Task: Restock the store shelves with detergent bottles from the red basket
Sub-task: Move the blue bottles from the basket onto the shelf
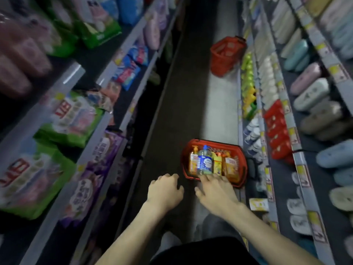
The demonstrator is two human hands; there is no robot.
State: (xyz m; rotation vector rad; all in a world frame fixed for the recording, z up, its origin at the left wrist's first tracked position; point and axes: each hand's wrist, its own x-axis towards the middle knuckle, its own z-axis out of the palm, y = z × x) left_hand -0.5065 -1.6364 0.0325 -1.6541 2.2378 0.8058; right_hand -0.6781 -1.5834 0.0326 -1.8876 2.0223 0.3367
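Basket: red basket [214, 141] at the right edge of the aisle floor [219, 111].
Bottles: detergent bottles [205, 161] standing inside it.
My left hand [165, 190]: fingers loosely curled, empty.
My right hand [215, 190]: fingers spread, empty, at the basket's near rim.

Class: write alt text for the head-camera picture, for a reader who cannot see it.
A person's left hand and right hand, both empty, reach down toward a red basket on the aisle floor holding a blue bottle and orange-yellow bottles. A second red basket stands farther along, between shelves of bagged goods on the left and slippers on the right.
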